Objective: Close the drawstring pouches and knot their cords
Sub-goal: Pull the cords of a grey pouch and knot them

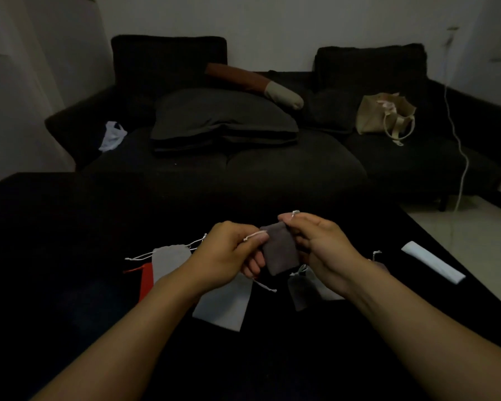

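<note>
Left hand: we see it pinching one pale cord of the brown pouch.
Right hand: pinches the other cord end; pouch held between both hands above the counter.
Pouches below hands: we count five, one red.
Right of hands: white roll.

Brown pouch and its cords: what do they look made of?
Brown pouch: looks like soft matte fabric, perhaps suede-like; it shows no sheen and hangs limp. Cords: pale twisted string, probably cotton, pinched by the left hand and right hand.
</note>
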The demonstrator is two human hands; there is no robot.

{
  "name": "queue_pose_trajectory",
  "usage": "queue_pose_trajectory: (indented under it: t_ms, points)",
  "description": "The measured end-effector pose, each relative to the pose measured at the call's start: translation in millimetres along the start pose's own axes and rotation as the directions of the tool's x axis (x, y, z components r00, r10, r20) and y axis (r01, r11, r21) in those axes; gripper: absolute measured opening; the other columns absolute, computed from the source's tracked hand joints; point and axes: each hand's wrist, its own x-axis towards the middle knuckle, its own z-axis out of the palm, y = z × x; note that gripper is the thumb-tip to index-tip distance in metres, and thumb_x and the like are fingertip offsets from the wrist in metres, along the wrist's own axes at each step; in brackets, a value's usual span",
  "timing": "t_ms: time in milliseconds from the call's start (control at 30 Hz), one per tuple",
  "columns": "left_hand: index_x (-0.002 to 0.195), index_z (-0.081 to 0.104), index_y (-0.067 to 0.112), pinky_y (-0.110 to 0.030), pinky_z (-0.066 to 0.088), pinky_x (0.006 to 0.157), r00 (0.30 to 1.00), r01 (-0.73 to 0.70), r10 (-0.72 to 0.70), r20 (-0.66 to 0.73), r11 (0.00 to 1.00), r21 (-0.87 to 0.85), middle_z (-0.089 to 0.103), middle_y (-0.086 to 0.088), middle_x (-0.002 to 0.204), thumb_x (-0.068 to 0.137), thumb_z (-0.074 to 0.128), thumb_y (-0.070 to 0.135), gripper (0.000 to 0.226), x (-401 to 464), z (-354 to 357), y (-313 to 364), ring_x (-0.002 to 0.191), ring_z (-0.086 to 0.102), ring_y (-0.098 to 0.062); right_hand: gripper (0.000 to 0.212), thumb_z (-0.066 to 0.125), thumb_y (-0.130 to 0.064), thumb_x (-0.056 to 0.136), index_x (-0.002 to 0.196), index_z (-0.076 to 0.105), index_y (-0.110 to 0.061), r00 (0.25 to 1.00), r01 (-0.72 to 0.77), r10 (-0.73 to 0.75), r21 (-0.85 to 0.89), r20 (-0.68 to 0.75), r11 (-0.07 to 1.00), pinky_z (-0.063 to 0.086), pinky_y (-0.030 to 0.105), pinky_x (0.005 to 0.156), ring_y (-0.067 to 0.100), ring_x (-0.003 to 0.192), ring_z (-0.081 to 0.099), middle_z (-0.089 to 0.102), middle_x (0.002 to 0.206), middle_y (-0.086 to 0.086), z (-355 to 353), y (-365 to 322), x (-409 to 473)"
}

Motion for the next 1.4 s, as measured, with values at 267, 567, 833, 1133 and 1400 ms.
queue_pose_trajectory:
  t_ms: [267, 567, 833, 1133, 1400]
  points:
    - [0.108, 0.068, 0.016, -0.029, 0.059, 0.062, 0.962, 0.074, -0.167, -0.216, 0.922, -0.381, 0.073, -0.014, 0.086, 0.106, 0.03, 0.036, 0.042, 0.1, 8.2, 10.8, 0.073, 0.071, -0.022, 0.014, 0.063, -0.022, 0.094, 0.097, 0.074, -0.016, 0.999, -0.038, 0.039, 0.134, -0.005, 0.99, 0.055, 0.032, 0.075, 0.012, 0.074, 0.071, 0.077, 0.085, 0.001, 8.8, -3.1, -0.5]
    - [0.095, 0.073, 0.011, -0.014, 0.051, 0.054, 0.81, -0.056, -0.515, -0.281, 0.409, -0.911, 0.06, 0.002, 0.069, 0.094, 0.061, 0.033, 0.025, 8.7, 3.8, 12.8, 0.058, 0.055, -0.003, 0.011, 0.068, -0.026, 0.089, 0.091, 0.077, -0.02, 0.99, -0.118, 0.139, 0.476, -0.009, 0.872, 0.047, 0.031, 0.092, 0.013, 0.078, 0.059, 0.066, 0.084, 0.001, 18.7, -5.7, 2.9]
    - [0.096, 0.072, 0.013, -0.014, 0.052, 0.054, 0.82, -0.137, -0.499, -0.282, 0.308, -0.941, 0.065, 0.005, 0.067, 0.098, 0.055, 0.036, 0.029, 15.9, -10.3, 8.2, 0.063, 0.057, -0.002, 0.014, 0.059, -0.024, 0.095, 0.089, 0.069, -0.018, 0.997, -0.08, 0.065, 0.521, 0.048, 0.849, 0.048, 0.019, 0.057, 0.009, 0.067, 0.062, 0.074, 0.09, 0.0, 31.1, -7.5, 0.5]
    - [0.076, 0.058, 0.019, -0.016, 0.044, 0.045, 0.852, -0.084, -0.466, -0.238, 0.326, -0.941, 0.058, 0.003, 0.062, 0.101, 0.049, 0.036, 0.032, 13.5, -11.5, 12.6, 0.049, 0.053, -0.005, 0.023, 0.046, -0.017, 0.101, 0.085, 0.061, -0.012, 0.996, -0.037, -0.005, 0.47, 0.087, 0.882, 0.032, 0.014, 0.045, 0.005, 0.049, 0.038, 0.055, 0.066, -0.001, 28.3, -14.3, -2.6]
    - [0.068, 0.051, 0.018, -0.019, 0.032, 0.049, 0.88, -0.064, -0.357, -0.314, 0.565, -0.823, 0.039, 0.006, 0.05, 0.103, 0.044, 0.038, 0.04, 11.5, -7.4, 18.5, 0.045, 0.035, -0.005, 0.023, 0.042, -0.015, 0.103, 0.092, 0.061, -0.008, 0.986, 0.085, -0.119, 0.264, 0.117, 0.961, 0.029, 0.018, 0.047, 0.006, 0.049, 0.035, 0.047, 0.061, -0.001, 33.2, -15.6, -2.9]
